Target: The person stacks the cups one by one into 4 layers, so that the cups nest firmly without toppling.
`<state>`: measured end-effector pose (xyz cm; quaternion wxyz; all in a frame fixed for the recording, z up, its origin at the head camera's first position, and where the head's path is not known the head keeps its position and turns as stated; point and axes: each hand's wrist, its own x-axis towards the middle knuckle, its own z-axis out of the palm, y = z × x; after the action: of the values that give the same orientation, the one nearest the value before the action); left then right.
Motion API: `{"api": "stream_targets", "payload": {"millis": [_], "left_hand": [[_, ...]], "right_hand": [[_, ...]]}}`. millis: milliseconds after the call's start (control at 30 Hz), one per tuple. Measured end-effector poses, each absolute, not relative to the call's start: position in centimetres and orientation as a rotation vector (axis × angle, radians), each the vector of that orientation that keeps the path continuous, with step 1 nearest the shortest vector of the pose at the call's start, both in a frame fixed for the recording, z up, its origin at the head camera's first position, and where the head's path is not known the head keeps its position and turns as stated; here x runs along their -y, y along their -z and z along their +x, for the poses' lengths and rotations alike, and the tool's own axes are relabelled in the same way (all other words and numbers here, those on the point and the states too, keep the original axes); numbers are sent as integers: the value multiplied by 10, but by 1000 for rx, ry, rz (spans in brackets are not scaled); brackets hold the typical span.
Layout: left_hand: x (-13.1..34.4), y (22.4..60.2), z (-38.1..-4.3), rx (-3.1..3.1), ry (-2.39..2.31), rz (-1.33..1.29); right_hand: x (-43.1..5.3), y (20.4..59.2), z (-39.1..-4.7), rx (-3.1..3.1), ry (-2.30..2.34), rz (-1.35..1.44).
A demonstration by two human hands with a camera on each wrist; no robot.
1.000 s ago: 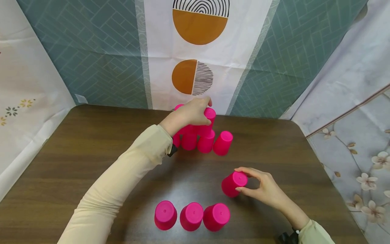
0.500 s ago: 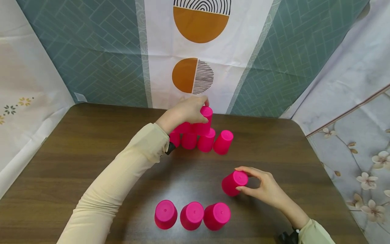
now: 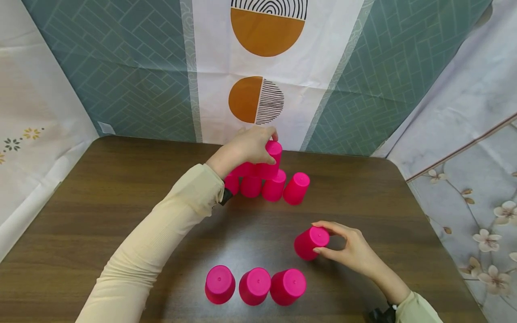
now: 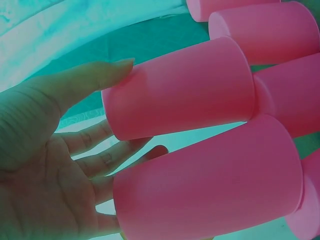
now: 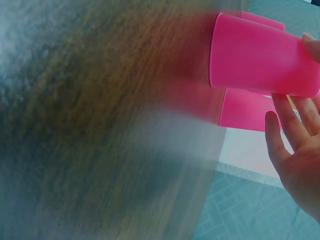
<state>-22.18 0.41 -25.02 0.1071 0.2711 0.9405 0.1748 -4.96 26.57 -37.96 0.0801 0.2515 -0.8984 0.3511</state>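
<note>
At the back of the table, my left hand (image 3: 250, 147) holds an upside-down pink cup (image 3: 273, 162) between thumb and fingers, on top of a row of cups. In the left wrist view the thumb lies on that cup (image 4: 182, 90), and a second upper-row cup (image 4: 210, 182) is beside it. Part of the stack is hidden behind the hand. Nearer the front, my right hand (image 3: 350, 247) pinches another upside-down pink cup (image 3: 308, 244) by its base end. The right wrist view shows this cup (image 5: 260, 57) with its rim close to the tabletop.
Three upside-down pink cups, a left one (image 3: 219, 285), a middle one (image 3: 255, 287) and a right one (image 3: 288, 287), stand in a front row. A bottom-row cup (image 3: 296, 189) marks the stack's right end. Patterned cloth (image 3: 153, 89) hangs behind the wooden table (image 3: 121, 193).
My left hand has shifted slightly left with its cup, which now sits over the bottom row. The right hand and its cup have stayed in place.
</note>
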Motion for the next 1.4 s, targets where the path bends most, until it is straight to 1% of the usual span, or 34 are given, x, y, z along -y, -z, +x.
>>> {"api": "stream_targets", "payload": {"millis": [233,400,500,700,867,967,1200,1400], "left_hand": [[-1,251,-220,-2762,-544,797],[4,249,-215,-2801,-610,852],[12,249,-203,-2812,-755,927],[32,253,-162,-2709,-989,1096],[49,273,-124,-2576,-1046,1151],[62,291,-101,-2498,-1024,1165],[99,325,-54,-2435,-1008,999],[115,343,-22,-2530,-1193,933]], "right_hand": [[-254,357,-43,2657,-1087,764],[-252,355,-42,2687,-1064,736],[-253,360,-42,2700,-1059,727],[-268,381,-50,2709,-1016,731],[-276,377,-54,2791,-1031,672],[-278,369,-57,2822,-1049,634],[-277,337,-76,2772,-1001,676],[-271,307,-95,2728,-968,689]]}}
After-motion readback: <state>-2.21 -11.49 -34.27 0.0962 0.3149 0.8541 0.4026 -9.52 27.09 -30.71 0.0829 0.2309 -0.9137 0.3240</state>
